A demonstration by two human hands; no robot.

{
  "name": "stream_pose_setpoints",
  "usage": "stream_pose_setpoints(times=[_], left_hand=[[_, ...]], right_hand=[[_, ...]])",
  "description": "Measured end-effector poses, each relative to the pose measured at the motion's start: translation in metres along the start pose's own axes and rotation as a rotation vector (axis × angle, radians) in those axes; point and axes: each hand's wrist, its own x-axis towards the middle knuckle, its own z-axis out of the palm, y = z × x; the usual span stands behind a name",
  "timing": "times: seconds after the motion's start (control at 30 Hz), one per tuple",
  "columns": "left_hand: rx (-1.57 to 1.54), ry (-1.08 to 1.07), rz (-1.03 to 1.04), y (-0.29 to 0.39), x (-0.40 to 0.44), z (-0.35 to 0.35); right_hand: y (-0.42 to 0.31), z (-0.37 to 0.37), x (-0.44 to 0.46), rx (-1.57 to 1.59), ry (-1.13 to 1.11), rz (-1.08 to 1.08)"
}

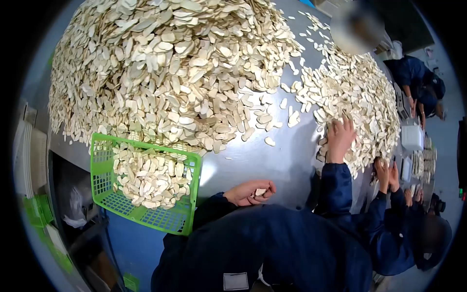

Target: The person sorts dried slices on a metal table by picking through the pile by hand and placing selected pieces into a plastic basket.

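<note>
Near the table's front edge, my left hand (250,192) is palm up with its fingers curled round a pale slice (260,192). My right hand (341,138) reaches into the left side of the smaller heap of pale dried slices (360,92), fingers spread and touching the slices; whether anything is under the fingertips is hidden. To the left of my left hand, a green plastic basket (194,194) holds many of the same slices and stands tilted at the table edge. A much larger heap of slices (160,63) rises behind the basket.
Loose slices lie on the metal table (238,165) between the heaps. At the right, a co-worker's hands (386,174) touch the smaller heap's edge. Other people in dark clothing stand farther right, near a white container (412,137). Pale stacked trays (29,155) stand far left.
</note>
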Motion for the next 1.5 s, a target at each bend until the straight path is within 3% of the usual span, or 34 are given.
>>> stream_pose_setpoints(times=[0.07,0.13,0.3,0.33,0.4,0.47,0.57,0.83,0.93,1.07,1.17,1.27,1.37,1.5], left_hand=[[0.003,0.009,-0.003,0.001,0.001,0.002],[-0.010,-0.009,-0.009,0.000,0.001,-0.001],[0.003,-0.041,0.024,-0.005,0.002,-0.005],[0.019,-0.033,0.023,-0.003,0.003,-0.003],[0.048,-0.017,0.018,-0.003,0.003,-0.002],[0.056,0.003,0.023,-0.003,0.003,0.000],[0.071,0.031,0.023,0.000,0.002,0.006],[0.087,0.036,0.042,-0.002,0.000,0.005],[0.097,0.048,0.045,-0.001,-0.001,0.007],[0.070,0.007,0.044,-0.006,0.002,0.001],[0.077,0.002,0.037,-0.002,0.001,0.003],[0.060,-0.015,0.036,-0.002,0.002,0.002],[0.046,-0.013,0.028,-0.003,0.003,0.000],[0.045,0.015,0.024,-0.004,0.002,0.000]], right_hand=[[-0.030,0.008,0.008,0.356,0.009,-0.096],[-0.085,0.011,0.004,0.643,-0.137,-0.141],[-0.155,0.002,0.002,0.854,-0.360,-0.448],[-0.157,0.003,0.005,0.888,-0.318,-0.528],[-0.139,0.006,0.011,0.742,-0.425,-0.544],[-0.115,0.022,0.019,0.693,-0.253,-0.441],[-0.095,0.032,0.051,0.676,-0.241,-0.232],[-0.148,0.078,0.119,0.789,-0.328,-0.384],[-0.147,0.084,0.109,0.650,-0.337,-0.562],[-0.123,0.018,0.091,0.791,-0.799,-0.676],[-0.093,-0.007,0.076,0.863,-0.717,-0.416],[-0.078,-0.023,0.068,0.731,-0.606,-0.241],[-0.084,-0.028,0.049,0.828,-0.627,-0.156],[-0.121,-0.027,0.014,0.553,-0.524,-0.192]])
